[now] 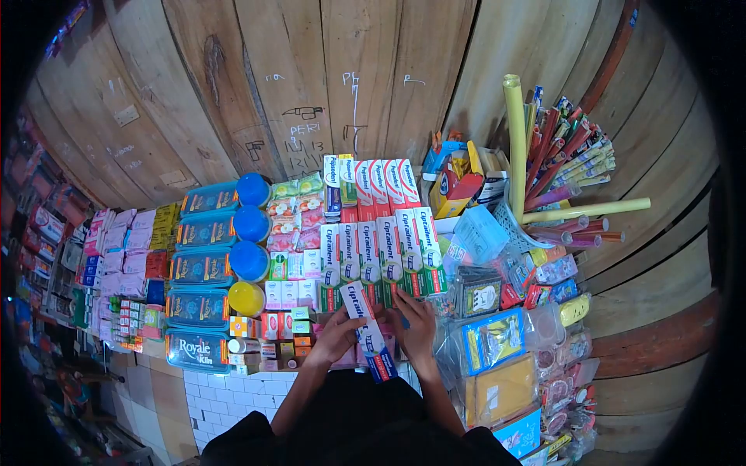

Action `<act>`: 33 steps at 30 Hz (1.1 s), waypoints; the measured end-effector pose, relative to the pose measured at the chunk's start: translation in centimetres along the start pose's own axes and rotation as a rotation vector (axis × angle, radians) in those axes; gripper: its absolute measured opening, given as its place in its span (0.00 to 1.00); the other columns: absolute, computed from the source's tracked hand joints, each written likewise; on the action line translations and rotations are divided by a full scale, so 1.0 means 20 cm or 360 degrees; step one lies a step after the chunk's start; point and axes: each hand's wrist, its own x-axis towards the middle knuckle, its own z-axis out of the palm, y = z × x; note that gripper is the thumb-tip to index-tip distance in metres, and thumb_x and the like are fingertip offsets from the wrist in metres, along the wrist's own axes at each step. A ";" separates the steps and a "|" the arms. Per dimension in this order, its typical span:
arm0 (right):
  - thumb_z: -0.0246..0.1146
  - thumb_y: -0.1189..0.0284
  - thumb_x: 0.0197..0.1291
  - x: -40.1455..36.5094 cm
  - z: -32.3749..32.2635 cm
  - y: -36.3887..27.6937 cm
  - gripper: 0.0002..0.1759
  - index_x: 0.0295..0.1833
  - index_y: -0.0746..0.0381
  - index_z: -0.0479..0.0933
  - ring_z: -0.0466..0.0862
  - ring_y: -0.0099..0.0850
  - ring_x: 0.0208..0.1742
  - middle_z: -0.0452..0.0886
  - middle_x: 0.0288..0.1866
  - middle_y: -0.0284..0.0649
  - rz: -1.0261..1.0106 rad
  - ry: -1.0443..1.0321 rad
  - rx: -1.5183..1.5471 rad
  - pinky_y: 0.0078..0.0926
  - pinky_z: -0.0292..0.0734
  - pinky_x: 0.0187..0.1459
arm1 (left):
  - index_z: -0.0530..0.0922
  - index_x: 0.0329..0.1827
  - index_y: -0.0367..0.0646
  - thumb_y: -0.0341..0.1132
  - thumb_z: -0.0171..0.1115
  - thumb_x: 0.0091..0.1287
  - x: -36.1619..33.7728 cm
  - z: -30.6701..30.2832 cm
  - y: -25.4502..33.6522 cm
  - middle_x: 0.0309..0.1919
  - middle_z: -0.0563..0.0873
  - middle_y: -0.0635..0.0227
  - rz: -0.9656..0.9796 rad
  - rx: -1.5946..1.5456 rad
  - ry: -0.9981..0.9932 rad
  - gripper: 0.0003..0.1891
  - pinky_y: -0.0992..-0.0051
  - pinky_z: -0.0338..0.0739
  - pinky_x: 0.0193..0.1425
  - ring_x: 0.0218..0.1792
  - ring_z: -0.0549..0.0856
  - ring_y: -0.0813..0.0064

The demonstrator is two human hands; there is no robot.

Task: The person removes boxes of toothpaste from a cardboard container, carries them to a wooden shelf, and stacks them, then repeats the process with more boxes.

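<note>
My left hand (336, 339) is closed round a white and blue Ciptadent toothpaste box (360, 322), which is tilted in front of me with its blue end toward my body. To its right, my right hand (416, 325) has its fingers stretched out, fingertips right at the near ends of the front row of toothpaste boxes. These are white Ciptadent boxes with green ends (367, 254), standing side by side. Behind them stands a row of red and white Pepsodent boxes (381, 186).
To the left are Royale tubs (200, 349), jars with blue lids (252, 224), one yellow lid (246, 298) and small soap boxes (287, 293). On the right stand a basket (509, 221) of rolled tubes and packs in plastic (495, 342). A plank wall (357, 46) rises behind.
</note>
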 end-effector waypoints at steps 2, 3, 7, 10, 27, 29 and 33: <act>0.72 0.78 0.51 0.02 0.02 0.01 0.22 0.55 0.59 0.85 0.81 0.38 0.49 0.84 0.59 0.36 -0.0041 0.0030 -0.0036 0.33 0.74 0.54 | 0.66 0.69 0.36 0.24 0.60 0.70 -0.02 0.02 0.02 0.65 0.77 0.51 -0.0037 -0.0047 -0.0007 0.25 0.58 0.75 0.68 0.64 0.80 0.57; 0.72 0.78 0.51 0.03 0.03 0.03 0.22 0.55 0.59 0.85 0.81 0.37 0.49 0.84 0.59 0.36 -0.0072 0.0053 -0.0047 0.33 0.74 0.54 | 0.66 0.69 0.36 0.24 0.60 0.70 -0.02 0.02 0.02 0.65 0.77 0.51 -0.0038 -0.0047 0.0007 0.25 0.58 0.75 0.68 0.63 0.81 0.57; 0.72 0.77 0.52 0.04 0.06 0.05 0.22 0.56 0.59 0.85 0.80 0.37 0.48 0.84 0.59 0.35 -0.0068 0.0049 -0.0069 0.33 0.74 0.53 | 0.66 0.69 0.36 0.25 0.60 0.70 -0.04 0.01 0.03 0.65 0.77 0.51 -0.0042 -0.0001 0.0056 0.25 0.59 0.76 0.68 0.63 0.81 0.58; 0.72 0.78 0.51 0.05 0.05 0.02 0.22 0.54 0.59 0.85 0.80 0.37 0.49 0.84 0.59 0.34 -0.0085 0.0069 -0.0078 0.34 0.73 0.54 | 0.66 0.69 0.36 0.25 0.60 0.70 -0.03 -0.01 0.02 0.66 0.77 0.52 -0.0043 0.0014 0.0022 0.25 0.60 0.77 0.66 0.63 0.81 0.59; 0.78 0.75 0.51 -0.23 -0.28 -0.15 0.51 0.78 0.58 0.57 0.81 0.24 0.46 0.81 0.48 0.38 0.0655 -0.1174 0.1356 0.23 0.78 0.48 | 0.56 0.79 0.43 0.38 0.54 0.78 0.01 0.01 -0.02 0.59 0.79 0.67 -0.0082 0.0325 0.0137 0.30 0.73 0.81 0.56 0.56 0.80 0.80; 0.77 0.78 0.52 -0.25 -0.26 -0.13 0.52 0.79 0.57 0.56 0.81 0.23 0.46 0.82 0.47 0.38 0.0689 -0.1213 0.1378 0.24 0.78 0.49 | 0.49 0.82 0.45 0.40 0.54 0.79 0.01 0.05 -0.01 0.63 0.77 0.67 -0.0062 0.0427 0.0188 0.33 0.74 0.79 0.57 0.59 0.77 0.81; 0.75 0.84 0.52 -0.29 -0.22 -0.10 0.50 0.79 0.58 0.57 0.82 0.25 0.54 0.77 0.61 0.38 0.0802 -0.1195 0.1384 0.29 0.79 0.58 | 0.41 0.83 0.48 0.42 0.53 0.79 -0.01 0.08 0.02 0.68 0.72 0.67 -0.0170 0.0592 0.0223 0.38 0.77 0.76 0.60 0.62 0.72 0.81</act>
